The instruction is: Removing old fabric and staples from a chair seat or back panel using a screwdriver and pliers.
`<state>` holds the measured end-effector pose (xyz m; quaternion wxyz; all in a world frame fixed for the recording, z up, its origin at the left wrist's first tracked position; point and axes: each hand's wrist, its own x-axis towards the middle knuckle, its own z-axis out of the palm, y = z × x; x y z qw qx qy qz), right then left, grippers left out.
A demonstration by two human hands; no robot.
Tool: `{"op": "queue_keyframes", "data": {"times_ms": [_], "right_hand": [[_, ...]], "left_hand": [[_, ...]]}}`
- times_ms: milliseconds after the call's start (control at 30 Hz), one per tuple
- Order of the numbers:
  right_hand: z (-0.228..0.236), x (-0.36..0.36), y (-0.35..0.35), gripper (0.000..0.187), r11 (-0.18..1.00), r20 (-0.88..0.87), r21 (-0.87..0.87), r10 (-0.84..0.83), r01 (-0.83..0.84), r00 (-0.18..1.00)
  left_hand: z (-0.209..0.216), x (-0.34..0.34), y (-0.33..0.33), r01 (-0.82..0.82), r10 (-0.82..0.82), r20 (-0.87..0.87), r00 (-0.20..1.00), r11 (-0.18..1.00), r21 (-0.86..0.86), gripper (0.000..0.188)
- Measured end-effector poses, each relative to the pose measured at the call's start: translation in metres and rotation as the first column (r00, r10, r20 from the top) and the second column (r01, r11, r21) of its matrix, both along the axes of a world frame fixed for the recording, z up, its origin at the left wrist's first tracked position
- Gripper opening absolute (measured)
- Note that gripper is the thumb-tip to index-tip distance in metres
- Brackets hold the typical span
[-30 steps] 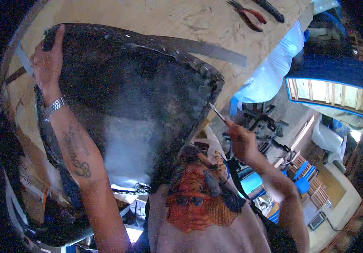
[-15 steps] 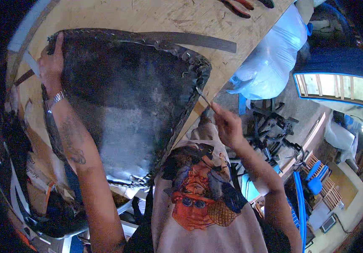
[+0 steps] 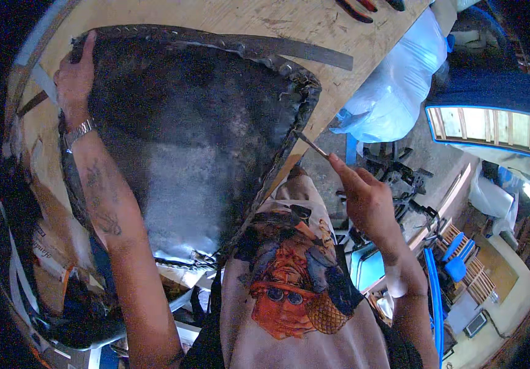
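Flat on the pale wooden desk (image 3: 246, 15), near the body: a broad dark panel (image 3: 172, 111) with a lumpy, gathered rim. Hard to tell how far over the near edge of the desk. In the left hand (image 3: 75, 83), the far left corner of the panel, with thumb laid over the rim and fingers mostly hidden beyond it. In the right hand (image 3: 363, 197), closed with forefinger stretched along it, a slim metal tool (image 3: 315, 147), tip at the panel's right-hand rim. Likely to handle as fairly light but awkward for its breadth, stiff across the middle and softer around the edge. Perhaps slippery on the shiny part nearest the body; probably not fragile. Best taken by the thick rim or a corner, with care around the small bright flecks there, possibly staples. Beside the far rim on the desk, a flat dark strip (image 3: 326, 56); farther off, red-handled pliers (image 3: 360, 8), partly out of view. Past the desk to the right, a bulky plastic-wrapped bundle (image 3: 388, 92), dark metal parts (image 3: 397, 181) on the floor, and a blue-edged panel (image 3: 489, 132) with wooden slats.
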<state>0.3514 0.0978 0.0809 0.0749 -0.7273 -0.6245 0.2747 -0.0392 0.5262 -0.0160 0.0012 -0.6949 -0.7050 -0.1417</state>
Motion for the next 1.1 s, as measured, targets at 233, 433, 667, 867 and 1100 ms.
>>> {"op": "queue_keyframes", "data": {"times_ms": [233,433,667,867,1100], "right_hand": [[0.023,-0.001,0.011,0.065,0.997,0.071,-0.080,0.028,-0.022,0.997],[0.042,-0.001,0.021,0.063,0.981,0.144,-0.187,0.073,-0.045,0.987],[0.059,0.000,0.035,0.062,0.968,0.164,-0.242,0.103,-0.061,0.981],[0.092,-0.003,0.070,0.061,0.896,0.182,-0.430,0.206,-0.110,0.961],[0.104,-0.014,0.123,0.061,0.697,0.200,-0.679,0.475,-0.228,0.857]], "left_hand": [[0.007,0.014,-0.004,-0.026,0.028,0.040,0.999,0.997,-0.066,0.111],[0.003,0.016,-0.003,-0.109,0.114,0.071,0.991,0.992,-0.069,0.109],[-0.006,0.004,0.004,-0.032,0.033,0.026,0.999,0.999,-0.038,0.107],[0.009,0.020,-0.007,-0.063,0.065,0.017,0.998,0.990,-0.123,0.106],[0.016,0.013,-0.016,-0.075,0.072,-0.030,0.997,0.988,-0.132,0.110]]}}
